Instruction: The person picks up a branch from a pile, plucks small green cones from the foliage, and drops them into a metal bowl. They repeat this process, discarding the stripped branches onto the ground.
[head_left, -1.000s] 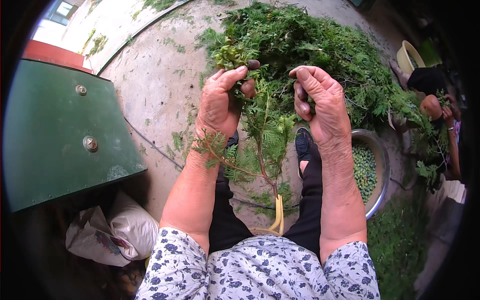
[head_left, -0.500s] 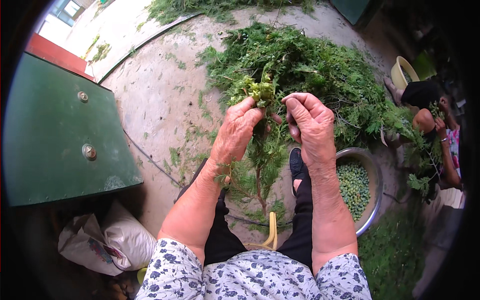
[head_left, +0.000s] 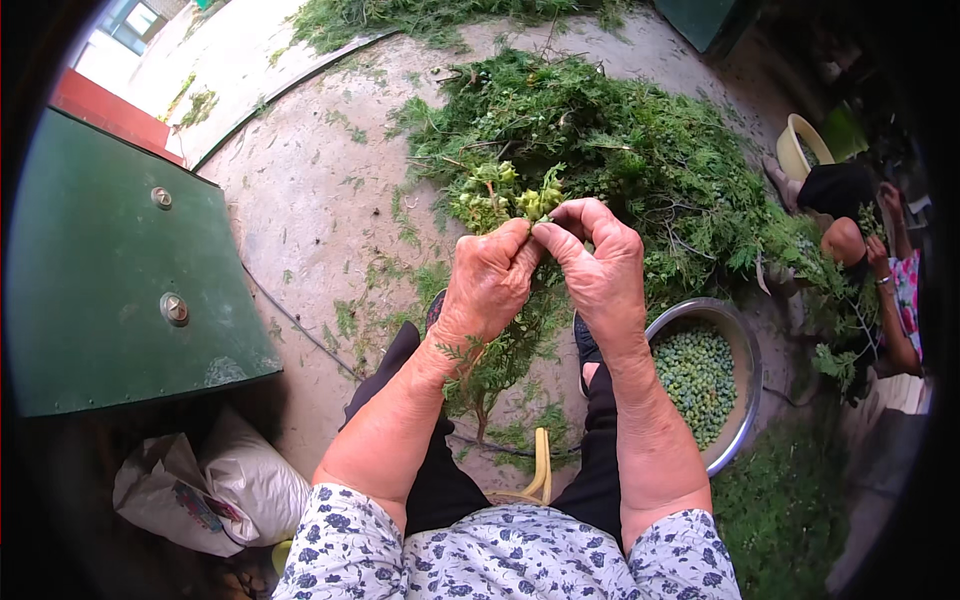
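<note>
My left hand (head_left: 488, 280) grips a leafy evergreen branch (head_left: 490, 375), its stem hanging down between my knees. Pale green knobbly cones (head_left: 540, 202) stick up from the branch just above my fingers. My right hand (head_left: 602, 262) meets the left one at these cones, thumb and forefinger pinched together; what lies between the fingertips is too small to make out. To the right of my right forearm stands a metal basin (head_left: 757, 375) with many small green cones (head_left: 695, 385) in it.
A heap of cut evergreen branches (head_left: 620, 150) lies in front of me. On the left is a green metal box (head_left: 120, 270), with white sacks (head_left: 255, 480) below it. At right, a seated person (head_left: 905, 300) handles a branch near a yellow basin (head_left: 795, 150).
My right hand has moved left and closed in on the cones beside my left hand. The branch has swung slightly left, and my left hand is a little lower.
</note>
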